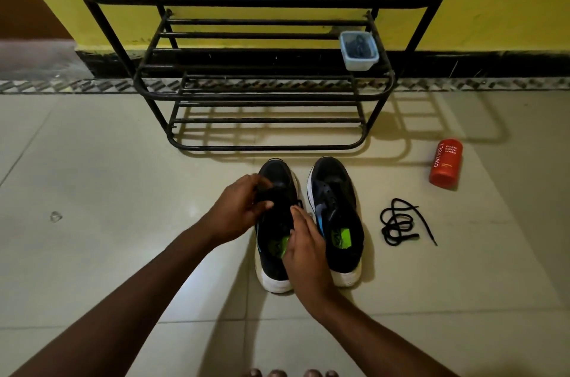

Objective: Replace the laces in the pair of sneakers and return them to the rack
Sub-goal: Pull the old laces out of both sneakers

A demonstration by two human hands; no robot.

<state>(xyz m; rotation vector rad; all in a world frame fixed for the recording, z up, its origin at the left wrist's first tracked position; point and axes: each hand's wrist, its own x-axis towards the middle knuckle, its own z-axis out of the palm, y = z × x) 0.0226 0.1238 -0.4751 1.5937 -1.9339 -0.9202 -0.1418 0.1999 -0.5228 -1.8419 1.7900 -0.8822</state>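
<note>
The left hand (243,207) has curled fingers gripping the dark fabric upper of the left sneaker (279,174). The right hand (305,250) lies straight-fingered along that sneaker's right side. It stands beside the right sneaker (336,216), both white-soled, on glossy tile near the black tubular rack (265,147). A coiled black lace (399,224) lies to the right.

Home interior, likely an entry or hallway corner: pale tiled floor (123,191), yellow painted wall (493,6) with black skirting, black metal shoe rack (265,93) against it, pair of sneakers (336,216) on the floor, red body-wash bottle (445,164) nearby.
</note>
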